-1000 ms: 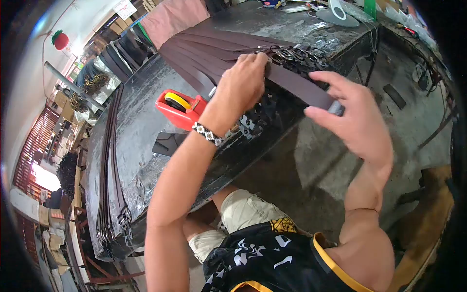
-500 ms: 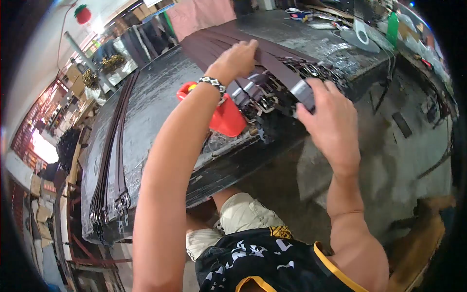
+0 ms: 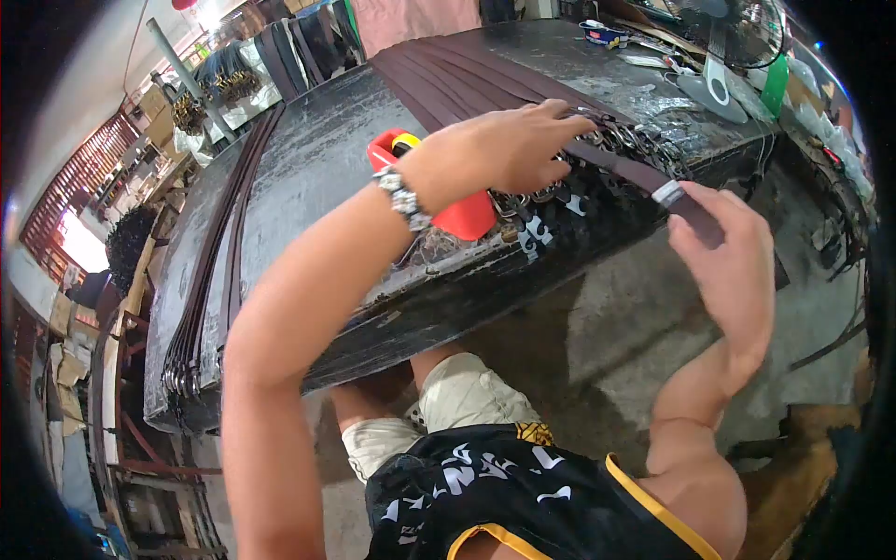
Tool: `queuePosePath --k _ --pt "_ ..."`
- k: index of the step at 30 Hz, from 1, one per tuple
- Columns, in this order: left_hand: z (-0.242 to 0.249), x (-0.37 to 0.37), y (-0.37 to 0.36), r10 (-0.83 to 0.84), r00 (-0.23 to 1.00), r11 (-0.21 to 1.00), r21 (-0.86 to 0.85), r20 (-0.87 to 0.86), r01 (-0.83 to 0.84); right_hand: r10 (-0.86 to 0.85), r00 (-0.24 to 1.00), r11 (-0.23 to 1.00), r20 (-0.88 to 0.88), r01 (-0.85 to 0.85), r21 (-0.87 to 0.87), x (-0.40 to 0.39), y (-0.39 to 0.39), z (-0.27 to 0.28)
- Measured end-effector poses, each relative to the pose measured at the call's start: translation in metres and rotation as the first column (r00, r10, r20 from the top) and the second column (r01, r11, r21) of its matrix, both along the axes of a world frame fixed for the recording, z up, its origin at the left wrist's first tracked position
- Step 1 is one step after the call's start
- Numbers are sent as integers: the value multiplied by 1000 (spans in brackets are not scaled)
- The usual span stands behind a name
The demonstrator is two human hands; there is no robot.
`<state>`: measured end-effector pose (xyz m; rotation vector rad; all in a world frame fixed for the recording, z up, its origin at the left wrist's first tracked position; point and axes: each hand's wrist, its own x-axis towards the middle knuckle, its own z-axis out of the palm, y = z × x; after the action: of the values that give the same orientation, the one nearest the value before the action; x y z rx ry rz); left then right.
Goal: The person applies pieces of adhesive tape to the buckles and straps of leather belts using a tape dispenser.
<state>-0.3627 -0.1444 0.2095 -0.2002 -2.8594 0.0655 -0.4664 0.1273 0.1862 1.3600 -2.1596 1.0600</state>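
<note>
My right hand [image 3: 733, 243] pinches a dark brown belt [image 3: 635, 173] near its end, which carries a silver metal piece [image 3: 667, 193]. From there the strap runs left toward my left hand [image 3: 523, 149], stretched over the row of belts with its fingers spread and thumb apart. Beneath and beyond it, many brown belts [image 3: 448, 79] lie side by side, their metal buckles [image 3: 644, 145] bunched along the near table edge. A red plastic object [image 3: 467, 219] with a yellow part sits under my left wrist, partly hidden by it.
The black table [image 3: 327, 140] has a worn, shiny top. More belts [image 3: 210, 280] lie along its left side, buckles hanging at the edge. A fan [image 3: 719, 79] and a green bottle [image 3: 775, 89] stand at the back right. Belts hang on a rack [image 3: 299, 51] behind.
My right hand has moved right, away from the table edge, drawing the belt's end out. My left hand has shifted right over the buckles. The view has tilted slightly.
</note>
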Motion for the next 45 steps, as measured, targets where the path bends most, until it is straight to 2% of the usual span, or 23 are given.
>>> queuePosePath --k 1,4,6,9,10,13,14,17,18,22,23,26,29,30,33,34,35,37,40,43,44,45 --pt "8 17 2 -15 1000 1000 8 -5 15 -9 1000 998 -3 9 -62 1 2 5" --pt "26 55 11 7 999 1000 6 -39 -7 -36 999 999 -16 36 -8 -8 8 9" --pt "34 85 15 59 997 998 29 -40 -58 -19 999 1000 -36 19 -5 -10 4 0" --pt "44 132 22 182 982 983 3 -55 -182 -12 999 1000 30 12 6 -5 -10 -7" --pt "46 148 25 230 971 973 -17 -64 -232 -5 1000 999 -3 5 -46 -7 -17 -11" --pt "51 196 39 341 934 939 88 -103 -333 -8 998 1000 66 9 -16 -2 -41 -6" --pt "51 210 45 401 911 911 149 -96 -385 -34 997 994 -66 27 -102 -8 -54 -18" --pt "39 257 62 555 830 799 318 -64 -510 -47 997 998 -54 45 -49 -6 -81 -22" --pt "28 275 65 588 807 764 367 -55 -531 -37 999 999 19 37 7 -7 -88 -21" --pt "-16 337 92 717 696 579 525 37 -624 -91 991 996 -95 89 -33 -4 -95 -9" --pt "-30 351 98 742 668 518 579 61 -629 -104 991 991 -82 96 -96 1 -85 -2" --pt "-84 384 111 807 582 322 751 101 -577 -120 989 988 -83 111 -106 4 -59 16" --pt "-149 410 117 847 501 211 753 177 -623 -88 987 996 -136 83 -38 1 -48 12" --pt "-173 420 117 861 459 170 725 220 -667 -98 991 995 -87 98 -9 11 -43 14" --pt "-240 435 118 898 414 174 744 148 -645 -105 992 994 -68 108 36 11 -31 6" --pt "-266 444 116 913 367 115 749 180 -652 -122 992 991 21 121 62 16 -31 7" --pt "-266 437 117 896 401 129 753 190 -645 -111 993 992 29 109 63 16 -34 5" --pt "-292 437 117 923 326 110 668 207 -736 -95 995 993 36 92 79 11 -43 -4" --pt "-329 433 113 932 349 223 605 98 -765 -90 996 994 -21 91 53 7 -57 -3" --pt "-353 427 112 926 336 150 651 171 -744 -78 996 995 -49 80 54 11 -76 2" --pt "-353 427 109 883 365 69 687 296 -723 -74 996 994 -58 78 71 13 -84 4" --pt "-360 427 110 897 347 99 641 273 -761 -73 995 993 -65 78 86 13 -91 4"
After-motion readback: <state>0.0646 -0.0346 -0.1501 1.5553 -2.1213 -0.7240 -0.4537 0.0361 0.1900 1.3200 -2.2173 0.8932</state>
